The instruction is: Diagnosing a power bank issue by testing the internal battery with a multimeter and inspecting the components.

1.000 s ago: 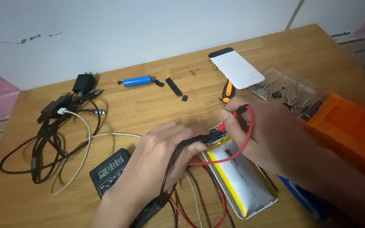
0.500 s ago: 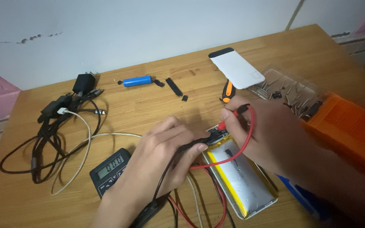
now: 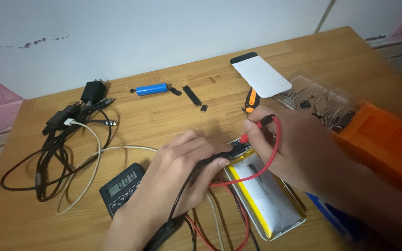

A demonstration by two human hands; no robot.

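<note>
My left hand (image 3: 182,169) pinches a black test probe (image 3: 215,157) and presses its tip to the small circuit board at the top end of a flat silver battery pack (image 3: 264,200) with yellow tape along its edge. My right hand (image 3: 289,144) holds a red test probe (image 3: 257,128) on the same board, its red lead looping down over the pack. A black multimeter (image 3: 123,188) with a lit display lies just left of my left wrist.
A tangle of black and white cables and a plug adapter (image 3: 73,135) lies at the left. A blue cylindrical cell (image 3: 151,89), small black parts (image 3: 192,95), a white power bank shell (image 3: 260,76), an orange-handled screwdriver (image 3: 251,100) and a bit case with orange lid (image 3: 373,135) sit farther back and right.
Both hands hold nearly still; my left hand has shifted slightly, keeping the black probe on the board.
</note>
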